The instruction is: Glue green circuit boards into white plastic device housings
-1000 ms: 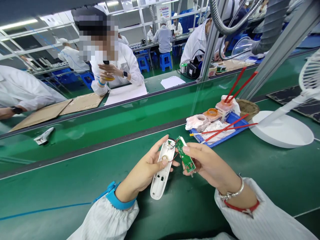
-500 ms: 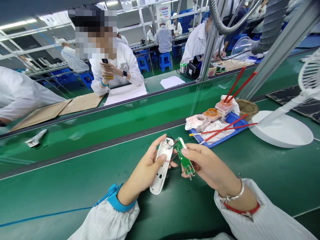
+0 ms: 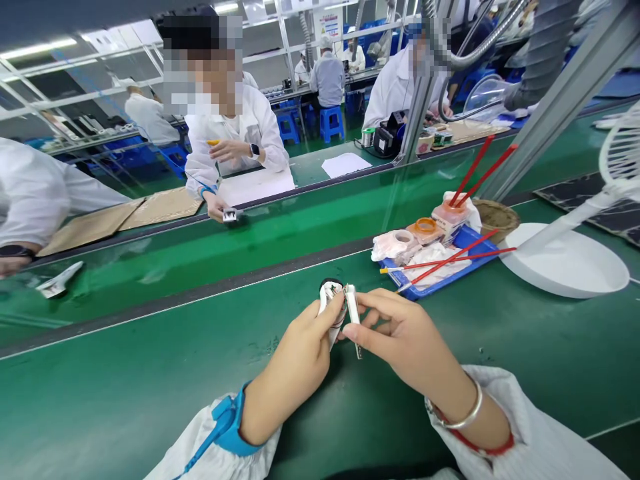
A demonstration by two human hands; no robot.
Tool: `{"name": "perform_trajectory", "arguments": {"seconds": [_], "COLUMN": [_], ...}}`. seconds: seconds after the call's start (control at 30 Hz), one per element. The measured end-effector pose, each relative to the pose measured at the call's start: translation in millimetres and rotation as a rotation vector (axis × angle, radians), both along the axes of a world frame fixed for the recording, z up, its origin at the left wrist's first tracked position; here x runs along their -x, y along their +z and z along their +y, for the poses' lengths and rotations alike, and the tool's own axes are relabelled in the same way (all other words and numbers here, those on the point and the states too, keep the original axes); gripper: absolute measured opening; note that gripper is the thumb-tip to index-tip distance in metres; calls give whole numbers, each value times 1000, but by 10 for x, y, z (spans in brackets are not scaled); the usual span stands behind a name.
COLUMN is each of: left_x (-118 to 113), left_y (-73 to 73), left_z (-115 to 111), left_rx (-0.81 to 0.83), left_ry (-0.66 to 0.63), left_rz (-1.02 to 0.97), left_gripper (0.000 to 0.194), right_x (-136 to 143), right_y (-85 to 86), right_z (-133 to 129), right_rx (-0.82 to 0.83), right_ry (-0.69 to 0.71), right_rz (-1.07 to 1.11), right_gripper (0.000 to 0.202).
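My left hand point(image 3: 305, 343) is wrapped round a white plastic housing half point(image 3: 331, 293), which tilts upward above the green work surface. Thin wires show inside the housing near its dark end. Fingers and thumb of my right hand point(image 3: 395, 327) pinch a circuit board with a white part on it point(image 3: 353, 310), now seen nearly edge-on. Board and housing are close side by side, with wires between their upper ends. Most of the housing's lower part is hidden behind my left hand.
A blue tray point(image 3: 435, 283) holds jars, cloth and red-handled brushes point(image 3: 465, 257). Beside it stand a brown pot point(image 3: 497, 220) and a white fan point(image 3: 565, 257). Across the green belt point(image 3: 280, 233), a co-worker's hand point(image 3: 217, 205) holds a white part; another white part point(image 3: 60, 280) lies further left.
My right hand has turned the board from face-on to edge-on, and my left hand has rotated the housing. Across the belt, the co-worker's hand has come down with a white part.
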State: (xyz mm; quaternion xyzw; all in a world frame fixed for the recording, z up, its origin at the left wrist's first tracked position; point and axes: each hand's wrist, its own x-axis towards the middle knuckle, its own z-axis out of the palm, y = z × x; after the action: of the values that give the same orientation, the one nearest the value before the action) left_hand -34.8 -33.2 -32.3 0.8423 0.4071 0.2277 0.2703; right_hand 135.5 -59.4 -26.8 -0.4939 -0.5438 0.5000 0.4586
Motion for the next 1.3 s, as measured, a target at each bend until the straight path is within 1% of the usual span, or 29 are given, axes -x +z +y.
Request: {"name": "perform_trajectory", "arguments": {"seconds": [0.07, 0.17, 0.23, 0.27, 0.37, 0.47, 0.57, 0.8, 0.93, 1.07, 1.2, 1.3], "left_x": [-5, -9, -9, -9, -12, -22, -27, 21, 14, -24, -13, 23], "left_y": [-19, -19, -4, 4, 8, -27, -56, -22, -67, -107, -84, -55], "left_z": [-9, -14, -20, -23, -28, -17, 1, 28, 48, 64, 66, 59], "left_rx": [-12, -1, 10, 15, 20, 6, 13, 163, 215, 292, 388, 462], "left_ry": [15, 34, 24, 12, -15, -5, -12, -69, -40, -29, -70, -125], "left_rz": [50, 139, 144, 127, 55, -1, -43, -90, -88, -128, -151, -200], "left_gripper": [52, 54, 54, 53, 51, 49, 52, 53, 53, 53, 54, 55], "right_x": [-8, -43, -68, -77, -87, -75, -66, -91, -99, -105, -123, -131], "right_y": [-17, -33, -32, -30, -23, -19, -13, 1, 3, -7, -15, -4], "right_z": [9, 50, 78, 89, 100, 93, 90, 95, 94, 105, 117, 117], "right_rx": [45, 224, 319, 338, 333, 318, 308, 279, 259, 250, 261, 255], "right_ry": [8, 83, 118, 123, 125, 123, 129, 154, 150, 155, 146, 136], "right_rz": [48, 229, 320, 341, 367, 384, 386, 387, 386, 387, 432, 455], "right_gripper": [24, 29, 31, 31, 30, 29, 29, 30, 29, 32, 37, 36]}}
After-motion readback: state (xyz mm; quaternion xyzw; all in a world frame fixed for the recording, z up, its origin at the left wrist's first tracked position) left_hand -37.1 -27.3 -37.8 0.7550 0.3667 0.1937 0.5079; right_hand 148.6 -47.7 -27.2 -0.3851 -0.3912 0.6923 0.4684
